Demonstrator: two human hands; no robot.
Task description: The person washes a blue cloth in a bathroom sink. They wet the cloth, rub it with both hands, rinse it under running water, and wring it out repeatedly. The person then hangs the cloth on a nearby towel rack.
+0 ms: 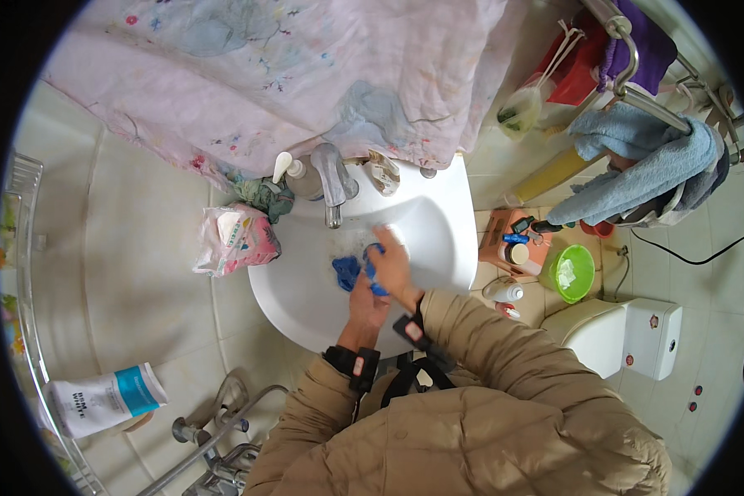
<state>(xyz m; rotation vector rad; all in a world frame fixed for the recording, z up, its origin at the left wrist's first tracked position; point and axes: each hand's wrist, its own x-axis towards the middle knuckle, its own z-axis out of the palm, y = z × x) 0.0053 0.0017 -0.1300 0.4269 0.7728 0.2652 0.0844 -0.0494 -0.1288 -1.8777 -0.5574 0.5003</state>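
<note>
Over the basin of a white washbasin, both hands work close together on a wet blue cloth. My right hand, blurred, lies across the cloth with its fingers curled over it. Beneath it, my left hand grips the cloth from the near side; its fingertips are partly hidden. Part of the cloth hangs out to the left of the hands, and suds lie in the basin around it. A chrome faucet with a grey cloth wrapped about its body points down just beyond them.
A soap pump bottle, a green rag, a pink plastic bag and a brown-white packet sit along the rim. A floral curtain hangs behind. At right are an orange stool, green bucket and toilet.
</note>
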